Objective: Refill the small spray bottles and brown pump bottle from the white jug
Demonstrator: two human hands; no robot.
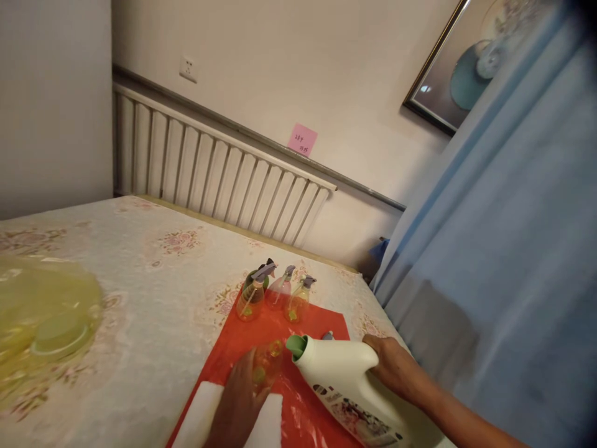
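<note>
A home bedroom. A floral bedspread point(140, 261) covers the bed beside a white radiator point(209, 168). A framed picture point(466, 68) and blue curtain point(504, 218) hang nearby.

Left hand point(236, 404) and right hand point(396, 367) are both bare, without gloves, rings or a watch. The right forearm point(461, 418) is likewise uncovered (no sleeve reaches the visible part). The left shows only to the wrist.
</note>
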